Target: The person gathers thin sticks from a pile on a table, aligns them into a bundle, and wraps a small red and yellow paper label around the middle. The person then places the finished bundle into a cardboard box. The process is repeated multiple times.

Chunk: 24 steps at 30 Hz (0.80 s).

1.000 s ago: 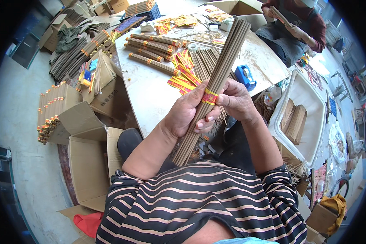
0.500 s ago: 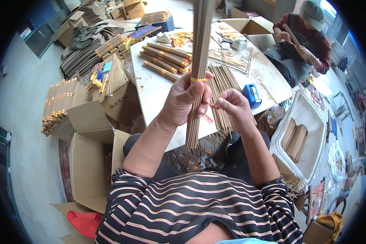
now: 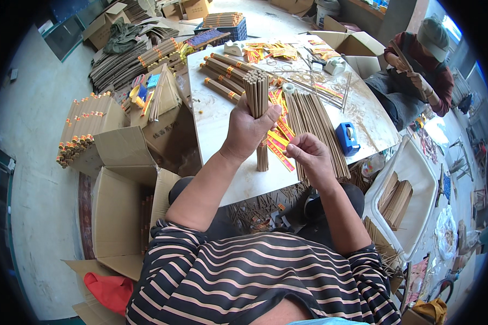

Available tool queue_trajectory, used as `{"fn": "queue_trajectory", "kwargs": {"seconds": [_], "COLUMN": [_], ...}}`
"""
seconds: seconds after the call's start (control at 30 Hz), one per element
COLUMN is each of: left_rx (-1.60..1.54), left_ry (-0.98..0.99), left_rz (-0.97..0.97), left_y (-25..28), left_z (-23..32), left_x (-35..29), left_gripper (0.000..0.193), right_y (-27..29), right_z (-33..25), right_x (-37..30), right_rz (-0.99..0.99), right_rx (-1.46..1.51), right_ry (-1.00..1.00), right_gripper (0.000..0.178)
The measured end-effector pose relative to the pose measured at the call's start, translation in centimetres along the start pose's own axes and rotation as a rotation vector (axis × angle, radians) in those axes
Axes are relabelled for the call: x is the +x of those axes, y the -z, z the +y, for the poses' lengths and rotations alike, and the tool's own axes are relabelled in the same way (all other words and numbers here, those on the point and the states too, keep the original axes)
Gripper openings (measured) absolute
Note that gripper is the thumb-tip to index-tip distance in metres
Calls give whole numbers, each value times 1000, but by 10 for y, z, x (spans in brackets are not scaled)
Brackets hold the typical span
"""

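Wrapped in my left hand (image 3: 251,125) is a bundle of brown incense sticks (image 3: 256,86), its upper ends tilted toward me and its lower part above the white table. Thumb and forefinger of my right hand (image 3: 312,156) are pinched together just right of the bundle. A yellow strip shows at those fingertips, but whether they grip it is unclear. Red-and-yellow paper labels (image 3: 283,157) lie on the table behind and beside my hands. Right of them is a spread of loose incense sticks (image 3: 315,127), close to a blue tape dispenser (image 3: 347,139).
Banded incense bundles (image 3: 222,76) lie on the white table (image 3: 222,181). An opened cardboard box (image 3: 119,216) stands at my left, near stacked bundles (image 3: 84,124). At my right is a white tub (image 3: 415,206) holding sticks. A co-worker (image 3: 417,65) sits at the far right, handling sticks.
My left hand has tipped the bundle so its top ends face me. My right hand has moved slightly down and right, away from the bundle. The view has shifted a little.
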State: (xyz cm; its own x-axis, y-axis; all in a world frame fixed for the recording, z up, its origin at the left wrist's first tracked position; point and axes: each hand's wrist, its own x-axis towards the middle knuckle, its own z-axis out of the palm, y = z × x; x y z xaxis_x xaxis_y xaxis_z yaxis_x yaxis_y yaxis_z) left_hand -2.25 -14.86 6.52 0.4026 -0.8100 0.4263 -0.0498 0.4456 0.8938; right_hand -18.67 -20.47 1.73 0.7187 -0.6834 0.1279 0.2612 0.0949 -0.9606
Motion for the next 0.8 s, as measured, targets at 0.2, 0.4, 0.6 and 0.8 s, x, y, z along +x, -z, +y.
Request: {"fn": "queue_trajectory", "kwargs": {"seconds": [0.2, 0.4, 0.6, 0.8], "left_rx": [-3, -422, -757, -654], "left_ry": [-117, 70, 209, 190], "left_rz": [126, -8, -334, -176], "left_y": [-14, -2, 25, 20], "left_z": [27, 76, 62, 77], "left_x": [2, 5, 7, -3], "left_gripper": [22, 12, 17, 22], "right_y": [-52, -72, -69, -79], "right_z": [-15, -31, -33, -26], "right_x": [21, 16, -4, -12], "right_rz": [10, -140, -470, -282], "right_rx": [-571, -378, 61, -225], "right_ry": [353, 56, -346, -200], "right_gripper": [49, 29, 30, 29]}}
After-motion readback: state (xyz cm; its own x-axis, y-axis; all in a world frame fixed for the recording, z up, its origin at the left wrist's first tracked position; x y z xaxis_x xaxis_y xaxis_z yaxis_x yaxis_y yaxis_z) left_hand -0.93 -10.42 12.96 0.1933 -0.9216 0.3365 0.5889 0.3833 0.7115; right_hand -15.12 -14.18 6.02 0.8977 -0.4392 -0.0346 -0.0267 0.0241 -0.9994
